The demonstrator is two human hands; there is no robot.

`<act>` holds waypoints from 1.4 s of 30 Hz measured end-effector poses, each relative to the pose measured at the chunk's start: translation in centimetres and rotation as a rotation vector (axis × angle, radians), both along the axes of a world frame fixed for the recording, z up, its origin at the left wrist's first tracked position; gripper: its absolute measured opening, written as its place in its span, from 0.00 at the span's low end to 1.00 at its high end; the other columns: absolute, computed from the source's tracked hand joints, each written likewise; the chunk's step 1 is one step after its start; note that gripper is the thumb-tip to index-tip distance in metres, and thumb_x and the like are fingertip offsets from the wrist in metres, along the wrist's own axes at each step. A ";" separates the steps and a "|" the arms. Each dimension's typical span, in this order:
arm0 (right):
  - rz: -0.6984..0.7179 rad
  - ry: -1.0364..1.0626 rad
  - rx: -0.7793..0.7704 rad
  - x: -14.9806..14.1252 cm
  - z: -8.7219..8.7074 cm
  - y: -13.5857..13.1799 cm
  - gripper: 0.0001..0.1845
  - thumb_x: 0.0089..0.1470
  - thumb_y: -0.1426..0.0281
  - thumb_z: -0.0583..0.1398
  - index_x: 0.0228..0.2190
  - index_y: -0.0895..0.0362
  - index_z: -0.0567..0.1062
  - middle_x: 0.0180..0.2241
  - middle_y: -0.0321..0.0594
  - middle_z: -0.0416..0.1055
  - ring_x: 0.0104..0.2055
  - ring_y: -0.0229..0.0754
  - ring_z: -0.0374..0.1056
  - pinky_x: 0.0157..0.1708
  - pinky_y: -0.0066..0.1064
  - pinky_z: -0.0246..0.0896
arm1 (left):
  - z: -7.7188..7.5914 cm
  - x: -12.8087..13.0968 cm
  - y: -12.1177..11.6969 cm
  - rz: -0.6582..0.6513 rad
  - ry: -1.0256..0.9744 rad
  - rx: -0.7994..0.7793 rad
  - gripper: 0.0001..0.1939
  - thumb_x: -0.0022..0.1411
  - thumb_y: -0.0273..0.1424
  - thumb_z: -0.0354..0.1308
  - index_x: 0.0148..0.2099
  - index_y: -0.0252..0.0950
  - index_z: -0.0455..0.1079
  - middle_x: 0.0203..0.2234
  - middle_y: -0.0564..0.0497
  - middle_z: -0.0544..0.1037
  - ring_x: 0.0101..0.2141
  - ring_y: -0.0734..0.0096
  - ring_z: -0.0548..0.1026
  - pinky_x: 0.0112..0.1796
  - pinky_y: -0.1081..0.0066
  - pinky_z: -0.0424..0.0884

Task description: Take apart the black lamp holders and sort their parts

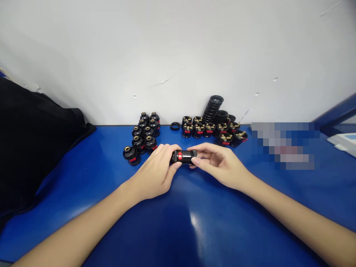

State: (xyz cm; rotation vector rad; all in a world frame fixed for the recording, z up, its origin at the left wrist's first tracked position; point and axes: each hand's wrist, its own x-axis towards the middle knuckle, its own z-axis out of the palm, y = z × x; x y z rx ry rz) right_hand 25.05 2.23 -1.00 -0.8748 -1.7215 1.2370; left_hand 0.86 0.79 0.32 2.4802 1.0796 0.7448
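Between my hands, a black lamp socket (186, 157) with a red tab lies on its side, held above the blue table. My left hand (155, 170) is closed around its left end. At the other end, my right hand (219, 163) grips the rim between thumb and fingers, where a black ring (194, 155) seems to sit. Just beyond my left hand stand several closed sockets (138, 144) with brass threaded tops. Behind my right hand are several open socket bodies (199, 130) showing brass contacts inside.
A tilted stack of black rings (213, 109) rises near the wall (178, 55), and one loose ring (175, 126) lies left of it. Black cloth (33, 148) covers the left side. A blurred patch (286, 146) and a white object (345, 142) are at right.
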 end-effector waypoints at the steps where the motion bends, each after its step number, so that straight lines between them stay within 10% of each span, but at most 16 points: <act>1: -0.008 0.008 0.047 0.1 0.0 0.0 0.17 0.61 0.61 0.70 0.50 0.52 0.80 0.43 0.44 0.81 0.44 0.49 0.82 0.48 0.45 0.83 | 0.0 0.0 0.0 0.006 -0.001 -0.004 0.11 0.80 0.33 0.45 0.59 0.37 0.60 0.49 0.43 0.74 0.46 0.57 0.71 0.51 0.55 0.70; 8: -0.101 -0.210 0.599 0.9 0.0 -0.2 0.16 0.61 0.73 0.68 0.48 0.43 0.83 0.51 0.42 0.80 0.54 0.53 0.78 0.58 0.53 0.76 | 0.1 0.1 -0.2 0.067 -0.094 -0.150 0.12 0.81 0.37 0.43 0.55 0.39 0.63 0.46 0.45 0.75 0.45 0.60 0.74 0.49 0.58 0.72; 21: -0.179 -0.177 0.402 1.5 1.9 1.1 0.24 0.65 0.63 0.67 0.60 0.43 0.74 0.55 0.44 0.73 0.54 0.51 0.76 0.56 0.47 0.78 | -0.2 -0.1 -0.2 0.039 -0.050 -0.101 0.12 0.80 0.36 0.45 0.58 0.37 0.62 0.47 0.45 0.74 0.45 0.60 0.72 0.50 0.58 0.70; 26: -0.136 -0.443 0.665 0.8 4.0 3.4 0.01 0.65 0.68 0.65 0.39 0.52 0.79 0.52 0.47 0.77 0.54 0.54 0.76 0.57 0.52 0.73 | -0.3 0.0 -0.3 0.021 -0.043 -0.100 0.13 0.80 0.36 0.45 0.60 0.37 0.62 0.47 0.46 0.73 0.46 0.61 0.72 0.51 0.58 0.70; 42: -0.269 -1.291 0.987 -6.2 4.6 10.8 0.11 0.66 0.74 0.62 0.39 0.61 0.86 0.53 0.58 0.76 0.57 0.65 0.63 0.52 0.53 0.52 | -0.2 -0.1 -0.2 0.010 -0.046 -0.123 0.13 0.80 0.35 0.45 0.60 0.36 0.62 0.48 0.45 0.73 0.46 0.60 0.71 0.51 0.57 0.69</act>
